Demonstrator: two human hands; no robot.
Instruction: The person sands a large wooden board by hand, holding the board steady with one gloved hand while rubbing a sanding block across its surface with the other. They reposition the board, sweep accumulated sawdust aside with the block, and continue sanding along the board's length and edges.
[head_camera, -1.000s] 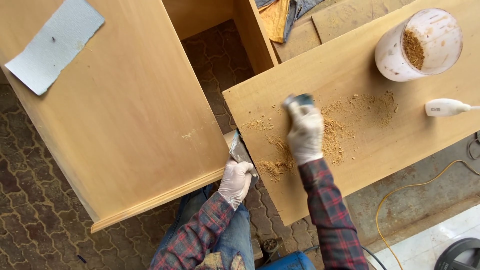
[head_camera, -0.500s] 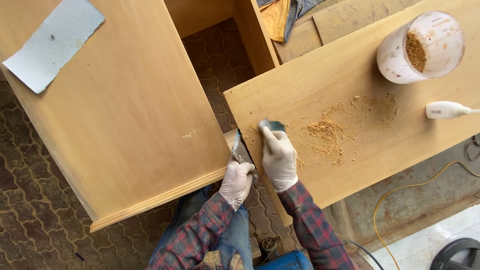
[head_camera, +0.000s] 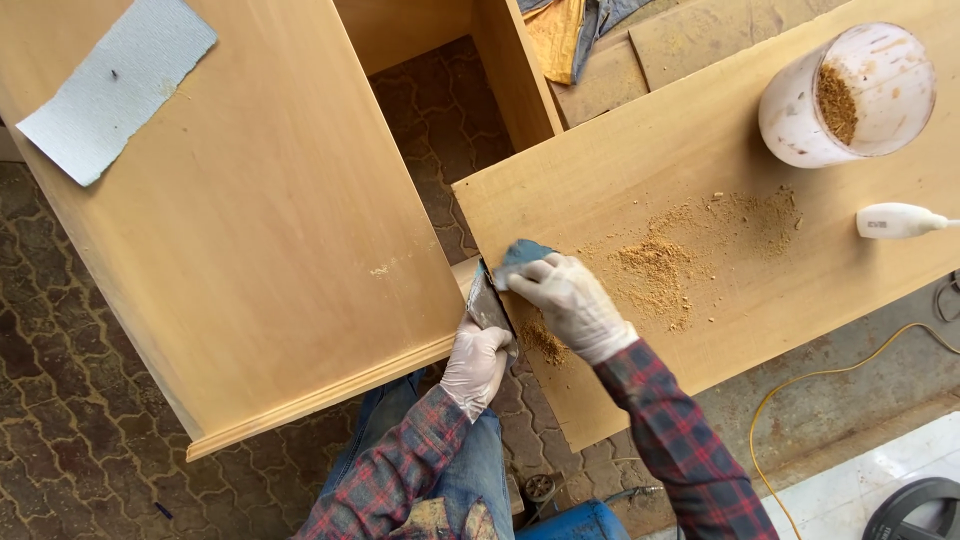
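Note:
My gloved left hand (head_camera: 476, 362) grips a flat metal scraper blade (head_camera: 486, 300), held against the left edge of a wooden board (head_camera: 640, 150). My gloved right hand (head_camera: 566, 300) holds a small blue pad (head_camera: 522, 254) at that same edge, touching the blade. Loose sawdust (head_camera: 660, 262) is spread over the middle of the board, and a small heap of it (head_camera: 544, 342) lies just below my right hand. A large wooden cabinet panel (head_camera: 250, 220) lies to the left.
A white plastic jar (head_camera: 845, 95) with sawdust inside stands on the board's far right. A white plug with cable (head_camera: 895, 220) lies below it. A sheet of grey sandpaper (head_camera: 115, 85) rests on the cabinet. A yellow cable (head_camera: 840, 380) runs over the paved floor.
My right hand swept the blue pad from the middle of the board leftward to its left edge, pushing sawdust toward the scraper. The left hand stayed in place.

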